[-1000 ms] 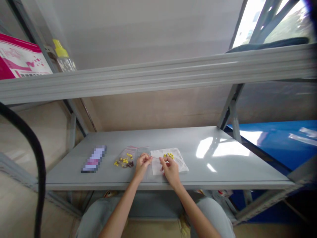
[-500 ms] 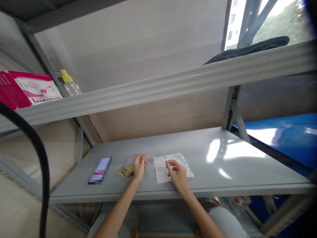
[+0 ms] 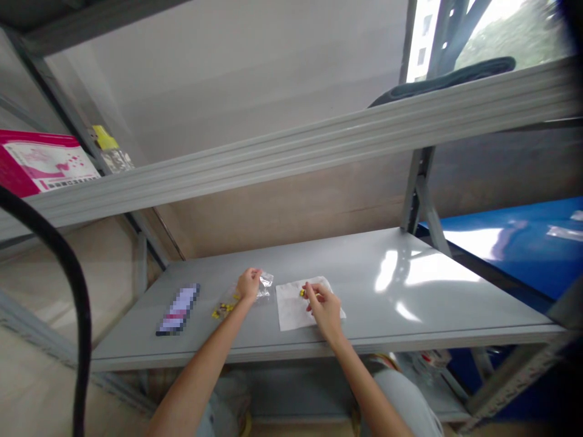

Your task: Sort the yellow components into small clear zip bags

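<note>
My left hand [image 3: 248, 284] pinches the upper edge of a clear plastic bag [image 3: 265, 284], which is crumpled and lifted on its right side. Small yellow and brownish pieces [image 3: 223, 310] lie at the bag's lower left, partly behind my left forearm. Over a white paper sheet [image 3: 289, 312], my right hand [image 3: 324, 305] is closed with thumb and forefinger together. A small yellow piece [image 3: 302, 292] shows at those fingertips; its exact kind is too small to make out.
A phone [image 3: 178, 309] lies on the grey shelf board [image 3: 364, 273] to the left. Above runs a shelf beam [image 3: 255, 145] carrying a pink box [image 3: 50, 161], a yellow-capped bottle [image 3: 112, 149] and dark folded cloth [image 3: 446, 82]. A black cable [image 3: 77, 291] hangs at left.
My left hand has moved up and left, and the bag's right side is now bunched up. A yellow piece now shows at my right fingertips. The view has shifted slightly.
</note>
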`<state>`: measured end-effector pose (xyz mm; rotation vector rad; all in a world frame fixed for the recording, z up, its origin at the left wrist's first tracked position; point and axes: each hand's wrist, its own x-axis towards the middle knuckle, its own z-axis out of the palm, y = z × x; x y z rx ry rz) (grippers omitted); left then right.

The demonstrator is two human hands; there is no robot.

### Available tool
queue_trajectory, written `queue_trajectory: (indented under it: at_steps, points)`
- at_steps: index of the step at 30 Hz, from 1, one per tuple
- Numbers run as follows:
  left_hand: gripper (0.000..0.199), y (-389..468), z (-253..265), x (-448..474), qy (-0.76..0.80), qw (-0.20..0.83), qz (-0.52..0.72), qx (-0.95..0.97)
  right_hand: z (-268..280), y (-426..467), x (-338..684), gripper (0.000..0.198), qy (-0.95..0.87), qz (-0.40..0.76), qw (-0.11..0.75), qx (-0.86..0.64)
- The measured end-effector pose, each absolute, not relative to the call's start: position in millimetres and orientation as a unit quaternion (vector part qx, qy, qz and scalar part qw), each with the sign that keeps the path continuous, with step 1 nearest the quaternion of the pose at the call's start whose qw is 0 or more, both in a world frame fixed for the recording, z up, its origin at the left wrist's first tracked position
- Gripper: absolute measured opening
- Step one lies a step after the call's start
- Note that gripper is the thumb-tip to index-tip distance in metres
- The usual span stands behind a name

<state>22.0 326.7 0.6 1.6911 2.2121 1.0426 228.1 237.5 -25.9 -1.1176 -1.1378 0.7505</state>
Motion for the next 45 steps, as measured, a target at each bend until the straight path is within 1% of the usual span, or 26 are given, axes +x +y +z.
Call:
queue_trajectory:
  at_steps: [7,11,20,27,30,38,45]
  points:
    - [0.019,327.9,-1.1,24.5,0.756,0.06,0.311,0.573,-24.3,237.0,227.1,0.05,-0.507,0.327,0.629,-0.491]
    - [0.016,324.7,-2.3,23.6,0.747,0.047,0.297,0.593,-25.1,237.1,226.9,0.051,-0.503,0.335,0.629,-0.49]
    - [0.02,322.6,-3.0,22.2,0.714,0.022,0.266,0.648,-24.7,235.7,228.7,0.047,-0.512,0.333,0.624,-0.488]
    - [0.021,317.9,-2.0,21.4,0.713,-0.016,0.212,0.668,-21.2,234.2,229.5,0.047,-0.524,0.323,0.609,-0.5]
    - [0.016,316.0,-3.9,20.1,0.691,-0.009,0.173,0.701,-20.9,233.9,229.2,0.048,-0.529,0.323,0.606,-0.499]
    - [0.014,320.6,0.5,14.5,0.676,0.008,0.115,0.728,-21.8,234.2,229.0,0.05,-0.545,0.317,0.592,-0.502]
    - [0.011,319.2,10.0,15.5,0.662,0.014,0.111,0.741,-24.0,235.7,229.1,0.052,-0.548,0.32,0.586,-0.504]
